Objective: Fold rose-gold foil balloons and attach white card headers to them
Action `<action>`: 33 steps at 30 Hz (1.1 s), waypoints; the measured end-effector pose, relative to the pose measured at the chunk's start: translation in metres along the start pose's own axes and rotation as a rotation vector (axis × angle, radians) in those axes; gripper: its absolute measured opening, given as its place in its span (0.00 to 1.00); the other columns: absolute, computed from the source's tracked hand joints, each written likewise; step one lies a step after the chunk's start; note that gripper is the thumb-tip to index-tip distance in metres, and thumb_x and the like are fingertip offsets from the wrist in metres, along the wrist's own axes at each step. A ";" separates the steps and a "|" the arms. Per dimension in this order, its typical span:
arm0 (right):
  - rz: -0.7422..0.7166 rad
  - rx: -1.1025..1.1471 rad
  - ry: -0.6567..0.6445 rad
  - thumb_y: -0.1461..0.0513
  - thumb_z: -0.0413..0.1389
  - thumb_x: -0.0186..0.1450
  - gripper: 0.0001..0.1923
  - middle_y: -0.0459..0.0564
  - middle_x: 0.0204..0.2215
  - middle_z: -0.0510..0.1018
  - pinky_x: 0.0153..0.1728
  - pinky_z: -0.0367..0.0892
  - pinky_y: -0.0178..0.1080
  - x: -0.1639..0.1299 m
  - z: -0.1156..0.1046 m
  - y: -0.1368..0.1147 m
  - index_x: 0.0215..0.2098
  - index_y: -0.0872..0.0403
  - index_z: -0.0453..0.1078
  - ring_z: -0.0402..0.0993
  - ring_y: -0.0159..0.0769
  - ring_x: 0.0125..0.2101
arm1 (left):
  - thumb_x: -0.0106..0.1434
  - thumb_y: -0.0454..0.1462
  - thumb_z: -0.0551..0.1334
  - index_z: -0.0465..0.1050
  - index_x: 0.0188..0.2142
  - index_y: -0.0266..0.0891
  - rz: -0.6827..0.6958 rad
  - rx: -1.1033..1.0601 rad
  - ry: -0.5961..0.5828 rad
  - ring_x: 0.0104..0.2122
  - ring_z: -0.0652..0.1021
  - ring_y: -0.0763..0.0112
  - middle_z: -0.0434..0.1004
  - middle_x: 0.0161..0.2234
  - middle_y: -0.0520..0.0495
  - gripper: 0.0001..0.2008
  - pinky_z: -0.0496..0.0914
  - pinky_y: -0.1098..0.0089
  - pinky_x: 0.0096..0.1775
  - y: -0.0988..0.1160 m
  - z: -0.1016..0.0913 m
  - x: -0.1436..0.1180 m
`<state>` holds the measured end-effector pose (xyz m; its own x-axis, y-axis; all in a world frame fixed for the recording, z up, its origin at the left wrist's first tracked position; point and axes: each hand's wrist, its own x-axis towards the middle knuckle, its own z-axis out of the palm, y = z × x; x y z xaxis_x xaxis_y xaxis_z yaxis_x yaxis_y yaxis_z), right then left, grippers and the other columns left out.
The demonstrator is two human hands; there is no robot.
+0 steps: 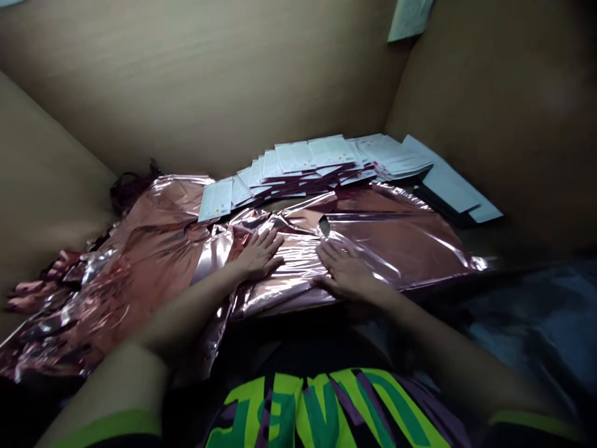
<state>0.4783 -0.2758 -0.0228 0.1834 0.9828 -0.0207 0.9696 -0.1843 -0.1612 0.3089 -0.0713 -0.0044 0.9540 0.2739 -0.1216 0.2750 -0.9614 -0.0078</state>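
Two bare hands lie flat, palms down, on a sheet of shiny rose-gold foil (396,242) spread across the near middle of the worktop. The left hand (259,252) has its fingers stretched out and a little apart, pressing on a creased, brighter fold of the foil; the right hand (347,270) rests just beside it, fingers likewise extended and pointing toward the far edge, gripping nothing. The two hands sit close together without touching. The foil under them runs smooth toward the right edge, while toward the left edge it joins a crumpled heap of the same rose-gold foil (93,292) that spills down to the near left corner. Along the far edge, just behind the sheet, a fanned row of white packet cards (303,162) overlaps from left to right, and a few larger white sheets (452,186) lie at the far right corner. Brown cardboard walls (209,81) stand around the worktop at the back and on both sides. At the near edge shows the person's dark shirt with green lettering (326,410).
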 end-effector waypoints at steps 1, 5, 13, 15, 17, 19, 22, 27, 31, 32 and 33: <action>-0.004 -0.029 -0.007 0.41 0.45 0.67 0.42 0.60 0.68 0.52 0.66 0.42 0.57 -0.006 0.003 0.008 0.70 0.58 0.51 0.43 0.54 0.69 | 0.71 0.51 0.48 0.48 0.69 0.39 0.004 0.004 0.036 0.69 0.47 0.50 0.41 0.71 0.38 0.33 0.43 0.47 0.65 0.000 -0.003 -0.003; -0.086 -0.100 0.061 0.36 0.48 0.63 0.49 0.63 0.67 0.55 0.64 0.47 0.59 -0.030 0.015 0.022 0.69 0.60 0.51 0.46 0.58 0.68 | 0.61 0.58 0.59 0.49 0.69 0.41 0.163 -0.029 0.016 0.67 0.54 0.45 0.50 0.69 0.38 0.44 0.46 0.47 0.65 0.018 -0.023 -0.040; -0.350 0.367 0.103 0.60 0.51 0.66 0.16 0.55 0.45 0.80 0.47 0.70 0.45 -0.079 -0.009 0.052 0.47 0.51 0.77 0.73 0.43 0.46 | 0.66 0.35 0.52 0.46 0.70 0.46 0.177 -0.290 -0.303 0.69 0.46 0.53 0.44 0.71 0.45 0.33 0.46 0.49 0.66 0.029 -0.021 -0.127; -0.211 0.630 0.007 0.55 0.52 0.65 0.15 0.54 0.35 0.80 0.38 0.71 0.40 -0.082 -0.018 0.066 0.38 0.53 0.78 0.75 0.41 0.38 | 0.69 0.39 0.49 0.61 0.63 0.43 0.119 -0.563 -0.281 0.64 0.63 0.57 0.63 0.64 0.44 0.24 0.58 0.57 0.62 0.026 -0.029 -0.126; -0.002 0.792 -0.051 0.48 0.53 0.62 0.21 0.50 0.28 0.77 0.31 0.68 0.37 -0.078 -0.024 0.072 0.33 0.56 0.76 0.72 0.38 0.30 | 0.68 0.45 0.51 0.72 0.50 0.39 -0.058 -0.833 -0.240 0.46 0.77 0.62 0.78 0.46 0.44 0.19 0.71 0.66 0.48 0.022 -0.034 -0.117; 0.174 0.829 -0.065 0.42 0.53 0.60 0.26 0.47 0.24 0.73 0.26 0.63 0.35 -0.071 -0.027 0.071 0.30 0.57 0.73 0.68 0.34 0.26 | 0.65 0.49 0.56 0.73 0.40 0.38 -0.292 -1.015 -0.181 0.29 0.76 0.69 0.76 0.29 0.50 0.17 0.70 0.72 0.31 0.019 -0.032 -0.105; 0.351 0.731 -0.041 0.43 0.52 0.59 0.25 0.46 0.21 0.70 0.25 0.58 0.34 -0.061 -0.029 0.061 0.26 0.57 0.70 0.65 0.33 0.25 | 0.63 0.48 0.58 0.69 0.38 0.39 -0.551 -1.078 -0.083 0.19 0.68 0.75 0.68 0.21 0.55 0.15 0.62 0.75 0.22 0.018 -0.018 -0.092; 0.443 0.497 -0.045 0.48 0.49 0.60 0.21 0.48 0.20 0.72 0.25 0.55 0.34 -0.051 -0.032 0.055 0.23 0.56 0.68 0.69 0.36 0.26 | 0.68 0.46 0.54 0.70 0.49 0.39 -0.599 -0.487 0.050 0.40 0.78 0.59 0.78 0.38 0.43 0.17 0.72 0.64 0.41 0.033 -0.018 -0.085; 0.465 0.396 -0.174 0.49 0.50 0.62 0.20 0.50 0.21 0.74 0.25 0.57 0.35 -0.044 -0.036 0.053 0.24 0.56 0.70 0.71 0.38 0.25 | 0.60 0.57 0.62 0.54 0.67 0.42 -0.077 -0.031 0.144 0.66 0.54 0.41 0.52 0.68 0.36 0.42 0.51 0.46 0.64 0.058 -0.029 -0.066; 0.491 0.343 -0.201 0.49 0.50 0.63 0.20 0.51 0.22 0.76 0.26 0.59 0.36 -0.044 -0.037 0.050 0.26 0.55 0.72 0.73 0.40 0.27 | 0.58 0.59 0.62 0.51 0.68 0.42 0.087 -0.014 0.082 0.68 0.47 0.42 0.45 0.70 0.38 0.46 0.45 0.46 0.66 0.064 -0.028 -0.059; 0.521 0.256 -0.185 0.49 0.51 0.64 0.20 0.54 0.25 0.77 0.29 0.62 0.38 -0.046 -0.038 0.045 0.29 0.56 0.73 0.74 0.43 0.30 | 0.58 0.59 0.62 0.49 0.69 0.41 0.206 -0.020 -0.006 0.69 0.43 0.43 0.40 0.71 0.38 0.47 0.41 0.47 0.66 0.068 -0.026 -0.053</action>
<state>0.5200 -0.3295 0.0080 0.5698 0.7533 -0.3284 0.6855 -0.6561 -0.3157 0.2804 -0.1507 0.0270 0.9897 0.0709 -0.1244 0.0761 -0.9964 0.0375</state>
